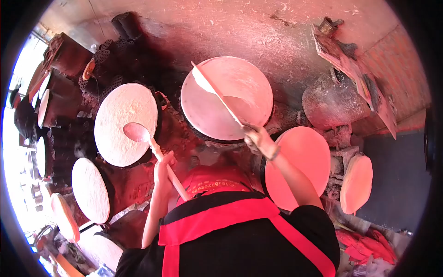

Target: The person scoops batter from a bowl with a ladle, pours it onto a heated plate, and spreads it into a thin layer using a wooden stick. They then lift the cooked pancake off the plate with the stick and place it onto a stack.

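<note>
My left hand [162, 167] is closed around the handle of a ladle [136, 132]. The ladle's bowl hangs over a round griddle with a pale, rough-surfaced flatbread [121, 111] covering it. In my right hand [258, 140] is a long thin stick [217, 91], angled up and left across the large round griddle [194, 111] in the middle. A thin white sheet of batter or pancake [251, 85] spreads over the upper part of that griddle, brightest beside the stick. Below my right forearm lies a smooth pale disc [295, 161] on another griddle.
More pale round discs stand on both sides, such as one disc [90, 190] at left and a thick stack [356, 183] at right. Soot-dark stove parts fill the left. A grey rounded pan [336, 101] and a plank [344, 64] are at upper right. Red cloth [367, 247] lies lower right.
</note>
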Demonstrator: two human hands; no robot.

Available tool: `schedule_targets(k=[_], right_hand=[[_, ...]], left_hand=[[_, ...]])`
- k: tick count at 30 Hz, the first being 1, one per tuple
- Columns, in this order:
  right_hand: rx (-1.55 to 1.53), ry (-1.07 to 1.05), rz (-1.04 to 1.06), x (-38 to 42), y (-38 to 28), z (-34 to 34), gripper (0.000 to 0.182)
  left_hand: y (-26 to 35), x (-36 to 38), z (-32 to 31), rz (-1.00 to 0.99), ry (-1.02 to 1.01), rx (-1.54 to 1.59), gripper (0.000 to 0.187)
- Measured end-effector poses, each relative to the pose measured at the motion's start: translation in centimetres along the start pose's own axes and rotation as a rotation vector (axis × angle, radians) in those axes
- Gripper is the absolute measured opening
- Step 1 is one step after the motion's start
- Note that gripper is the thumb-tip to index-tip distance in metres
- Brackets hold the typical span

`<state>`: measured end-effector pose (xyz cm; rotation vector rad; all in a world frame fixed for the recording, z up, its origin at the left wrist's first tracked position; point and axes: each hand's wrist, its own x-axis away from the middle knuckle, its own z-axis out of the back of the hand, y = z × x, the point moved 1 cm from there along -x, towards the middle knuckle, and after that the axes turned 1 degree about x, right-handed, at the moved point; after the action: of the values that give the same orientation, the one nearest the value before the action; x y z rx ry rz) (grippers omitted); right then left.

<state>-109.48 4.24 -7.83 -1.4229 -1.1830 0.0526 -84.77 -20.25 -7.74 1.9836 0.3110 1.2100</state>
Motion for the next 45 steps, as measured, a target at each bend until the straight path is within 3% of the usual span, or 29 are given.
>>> schedule_targets(k=[1, 3, 5, 6, 10, 14, 16, 17, 19, 20, 23, 25, 28, 30, 33, 34, 39, 40, 43, 45], right_hand=[[0.067, -0.022, 0.016, 0.4, 0.0, 1.8, 0.044], [0.133, 0.19, -0.084, 0.0, -0.7, 4.1, 0.048], [-0.004, 0.463, -0.019, -1.9, -1.6, 4.7, 0.043], [-0.068, 0.444, 0.106, -3.4, -1.4, 5.4, 0.032], [0.16, 0.108, -0.046, -4.3, -2.7, 3.8, 0.026], [0.202, -0.138, -0.017, -1.5, -2.8, 6.6, 0.038], [0.224, -0.11, -0.034, -1.5, -3.1, 9.1, 0.04], [0.305, 0.066, -0.113, -2.2, -3.8, 9.4, 0.038], [0.172, 0.216, 0.076, -3.4, -5.2, 7.9, 0.032], [0.069, 0.251, 0.097, -5.2, -4.5, 8.2, 0.038], [0.322, 0.01, 0.009, -7.6, -3.8, 6.9, 0.039], [0.342, -0.101, -0.05, -4.8, -4.8, 5.3, 0.042], [0.291, -0.346, -0.038, -3.4, -4.6, 8.6, 0.039], [0.333, -0.199, 0.021, -5.7, -4.1, 11.1, 0.039], [0.107, 0.024, 0.042, -6.4, -6.0, 9.2, 0.036], [0.278, 0.057, 0.052, -7.0, -5.6, 7.9, 0.037], [0.26, -0.294, -0.042, -0.4, 0.5, 8.2, 0.044], [0.28, -0.26, -0.108, 2.1, 0.5, 8.3, 0.046], [0.116, -0.059, 0.002, 5.0, 2.8, 7.1, 0.046], [-0.157, 0.291, 0.182, 4.0, 4.0, 3.9, 0.044]], left_hand=[[-0.2, -0.1, 0.0, -0.012, 0.002, 0.003, 0.016], [0.0, 0.2, -0.4, -0.048, 0.025, -0.007, 0.013], [0.4, 1.0, -1.5, -0.098, 0.068, -0.029, 0.013], [0.1, 0.7, -1.4, -0.155, 0.064, -0.032, 0.013], [0.3, 1.4, -1.7, -0.065, 0.087, -0.049, 0.018], [0.0, 1.7, -2.2, -0.121, 0.118, -0.028, 0.022], [0.2, 2.5, -2.2, -0.076, 0.175, -0.07, 0.024], [0.2, 2.8, -2.3, -0.084, 0.179, -0.077, 0.024], [0.2, 3.4, -2.5, -0.097, 0.185, -0.091, 0.022], [0.2, 3.8, -2.8, -0.113, 0.184, -0.089, 0.023], [-0.3, 4.8, -3.9, -0.14, 0.223, -0.095, 0.023], [-1.5, 5.1, -3.7, -0.127, 0.303, -0.118, 0.022], [-3.0, 6.2, -2.8, -0.086, 0.28, -0.12, 0.02], [-4.1, 6.7, -1.9, -0.095, 0.274, -0.135, 0.022], [-4.7, 7.1, -2.2, -0.106, 0.328, -0.141, 0.023], [-4.6, 7.2, -1.6, -0.072, 0.253, -0.156, 0.024], [-3.0, 7.2, -2.3, -0.062, 0.168, -0.13, 0.028], [-2.5, 7.0, -2.4, -0.053, 0.148, -0.128, 0.028], [-1.0, 5.9, -2.4, -0.032, 0.044, -0.189, 0.026], [-0.2, 5.0, -1.7, -0.009, -0.063, -0.169, 0.026]])
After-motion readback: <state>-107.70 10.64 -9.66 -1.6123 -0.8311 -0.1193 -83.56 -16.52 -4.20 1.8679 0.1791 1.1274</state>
